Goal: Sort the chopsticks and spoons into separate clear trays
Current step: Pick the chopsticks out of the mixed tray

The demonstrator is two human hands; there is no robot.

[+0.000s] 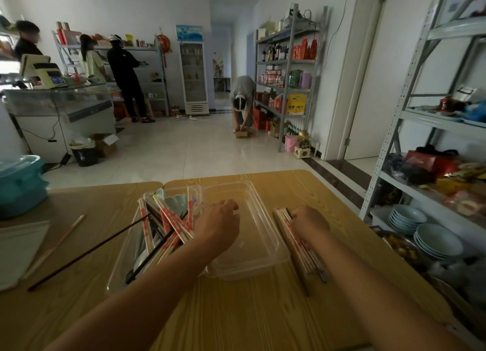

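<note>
Chopstick sorting seemed underway: right hand (310, 223) clamped a chopstick bundle (305, 253); left hand (218, 224) curled, grip unclear, mixed tray (119, 269) just left. Next probably meant lifting the bundle into the empty tray (249, 235) between hands

A person's left forearm (147, 285) and right forearm (381, 285) are bare from the bottom of the view to the wrist. The left hand (218, 224) and right hand (310, 223) are bare too, seen from the back.

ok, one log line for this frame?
left hand: between trays, grip unclear | right hand: grips chopstick bundle on table | mixed tray: chopsticks, spoons | second tray: empty
</note>
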